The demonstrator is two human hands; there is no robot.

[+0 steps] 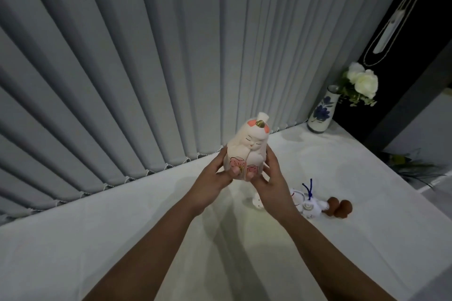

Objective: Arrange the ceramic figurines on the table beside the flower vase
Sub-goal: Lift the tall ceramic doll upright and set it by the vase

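A pale pink doll figurine (pixel 247 146) with painted flowers and a white topknot is held upright above the table, between my left hand (pixel 215 178) and my right hand (pixel 269 178). Both hands grip its lower body, thumbs on the front. Under my right hand a small white figurine (pixel 258 203) lies on the table, partly hidden. To its right lie a white figurine with a blue cord (pixel 309 205) and a brown figurine (pixel 340 208). The white flower vase (pixel 320 112) with a blue flower pattern holds white roses (pixel 362 80) at the table's far right corner.
The white table (pixel 122 239) runs along grey vertical blinds (pixel 146 56) at the back. Blind cords hang by a dark window strip (pixel 391 32) on the right. Something dark and feathery (pixel 415 168) lies past the table's right edge.
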